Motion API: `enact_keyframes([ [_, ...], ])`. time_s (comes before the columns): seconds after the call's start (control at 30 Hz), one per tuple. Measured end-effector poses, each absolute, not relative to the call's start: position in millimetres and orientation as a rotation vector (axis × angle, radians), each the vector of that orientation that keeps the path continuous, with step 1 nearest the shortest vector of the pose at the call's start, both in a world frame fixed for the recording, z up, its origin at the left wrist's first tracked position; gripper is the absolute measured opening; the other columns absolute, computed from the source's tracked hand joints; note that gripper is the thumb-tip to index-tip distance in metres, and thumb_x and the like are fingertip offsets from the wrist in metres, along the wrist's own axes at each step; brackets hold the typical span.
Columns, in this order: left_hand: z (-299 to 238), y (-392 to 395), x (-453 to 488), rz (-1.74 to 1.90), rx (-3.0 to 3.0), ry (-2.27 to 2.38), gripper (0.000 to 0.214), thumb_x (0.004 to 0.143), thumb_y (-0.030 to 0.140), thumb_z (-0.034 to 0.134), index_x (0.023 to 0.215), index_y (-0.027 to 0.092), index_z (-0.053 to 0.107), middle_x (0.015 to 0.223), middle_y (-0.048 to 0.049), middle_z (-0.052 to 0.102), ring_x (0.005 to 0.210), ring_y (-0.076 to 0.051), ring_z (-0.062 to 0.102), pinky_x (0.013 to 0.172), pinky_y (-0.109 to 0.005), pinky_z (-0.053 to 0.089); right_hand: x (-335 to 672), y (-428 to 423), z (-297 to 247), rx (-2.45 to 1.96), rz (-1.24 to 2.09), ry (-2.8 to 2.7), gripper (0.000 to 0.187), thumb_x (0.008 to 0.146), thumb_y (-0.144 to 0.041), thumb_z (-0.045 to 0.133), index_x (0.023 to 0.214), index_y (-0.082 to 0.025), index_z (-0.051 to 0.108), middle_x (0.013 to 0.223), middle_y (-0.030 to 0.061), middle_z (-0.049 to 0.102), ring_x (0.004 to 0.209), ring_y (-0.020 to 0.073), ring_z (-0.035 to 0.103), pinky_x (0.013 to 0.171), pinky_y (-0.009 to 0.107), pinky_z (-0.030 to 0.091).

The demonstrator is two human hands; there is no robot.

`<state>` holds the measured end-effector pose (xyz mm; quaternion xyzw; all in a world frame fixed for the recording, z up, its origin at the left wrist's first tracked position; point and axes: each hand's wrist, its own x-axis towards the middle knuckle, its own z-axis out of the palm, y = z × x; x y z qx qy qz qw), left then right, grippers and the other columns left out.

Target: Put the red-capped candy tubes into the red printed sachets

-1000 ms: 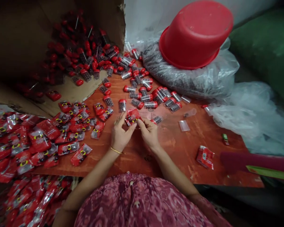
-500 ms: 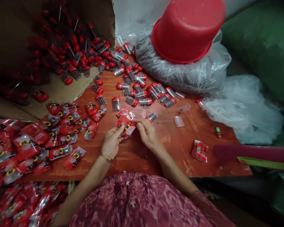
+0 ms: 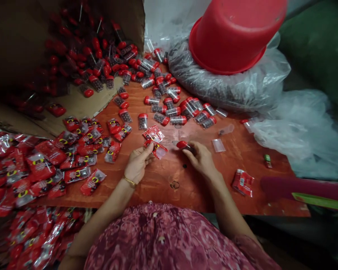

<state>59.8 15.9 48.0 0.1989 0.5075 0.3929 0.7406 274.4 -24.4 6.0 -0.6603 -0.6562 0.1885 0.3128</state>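
Note:
My left hand [image 3: 138, 163] pinches a small red plastic packet [image 3: 159, 150] with a clear lower part, held just above the table. Another red packet [image 3: 153, 134] lies flat right behind it. Between the fingers and thumb of my right hand [image 3: 201, 157] is a small clear container with a red cap [image 3: 181, 144]; its dark body is partly hidden by the fingers. The cap points toward the held packet, with a gap between them. Similar red-capped containers [image 3: 178, 120] filled with dark pieces lie scattered beyond my hands.
Filled red packets [image 3: 39, 167] are heaped at the left. A cardboard box [image 3: 101, 105] spills more containers at the back left. A red bucket [image 3: 236, 37] stands upside down on a stuffed plastic bag [image 3: 219, 92]. A folded red packet [image 3: 242, 183] lies at the right.
My right hand has left the packet, moved right and picked up a red-capped container from the table. The packet in my left hand has tilted. The whole view has shifted slightly.

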Motion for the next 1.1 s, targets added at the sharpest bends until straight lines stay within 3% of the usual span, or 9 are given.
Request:
enact_keyframes([
  [0.13,52.3,15.0,62.9,0.874,0.501,1.111,0.041,0.045,0.046,0.080,0.062,0.013,0.065,0.057,0.0004,0.064,0.052,-0.007,0.055,0.053,-0.017,0.041,241.1,-52.5,34.0,-1.461,0.921,-1.459,0.021,0.076,-0.037,0.061,0.086,-0.019,0.062,0.068,-0.0007,0.061,0.056,0.0119,0.053,0.051,0.023,0.041],
  [0.33,50.3,11.4,64.0,0.939,0.656,1.089,0.036,0.052,0.044,0.078,0.067,0.012,0.070,0.065,-0.0012,0.068,0.062,-0.010,0.058,0.065,-0.022,0.044,220.6,-47.7,51.5,-1.433,1.115,-1.298,0.016,0.069,-0.031,0.066,0.073,-0.016,0.065,0.056,-0.0025,0.056,0.047,0.0083,0.046,0.044,0.020,0.035],
  [0.57,48.1,11.1,64.4,0.962,0.638,1.032,0.035,0.057,0.041,0.076,0.076,0.013,0.069,0.074,-0.0021,0.069,0.067,-0.011,0.059,0.071,-0.025,0.046,207.9,-40.4,42.6,-1.389,1.204,-1.094,0.020,0.069,-0.036,0.065,0.074,-0.017,0.062,0.053,-0.0039,0.050,0.045,0.0068,0.039,0.042,0.019,0.030],
  [0.77,45.6,5.1,78.4,1.035,0.544,1.003,0.033,0.050,0.031,0.081,0.074,0.014,0.065,0.073,0.0007,0.067,0.066,-0.009,0.058,0.072,-0.022,0.046,189.4,-38.9,29.8,-1.321,1.169,-1.001,0.023,0.075,-0.041,0.060,0.080,-0.019,0.057,0.058,-0.0050,0.047,0.048,0.0072,0.039,0.045,0.020,0.032],
  [0.93,39.3,2.6,83.9,1.043,0.521,0.990,0.032,0.059,0.038,0.075,0.078,0.013,0.068,0.078,-0.0035,0.070,0.074,-0.013,0.062,0.077,-0.026,0.046,173.7,-36.0,20.3,-1.331,1.193,-0.841,0.029,0.078,-0.050,0.054,0.082,-0.022,0.049,0.055,-0.0078,0.039,0.043,0.0072,0.033,0.040,0.020,0.031],
  [1.1,33.9,4.8,84.4,1.017,0.589,0.997,0.032,0.064,0.041,0.071,0.080,0.013,0.071,0.077,-0.0057,0.072,0.078,-0.017,0.064,0.077,-0.028,0.048,170.1,-31.9,22.8,-1.329,1.255,-0.873,0.030,0.077,-0.051,0.056,0.080,-0.021,0.049,0.059,-0.0071,0.042,0.044,0.0056,0.033,0.039,0.018,0.032],
])
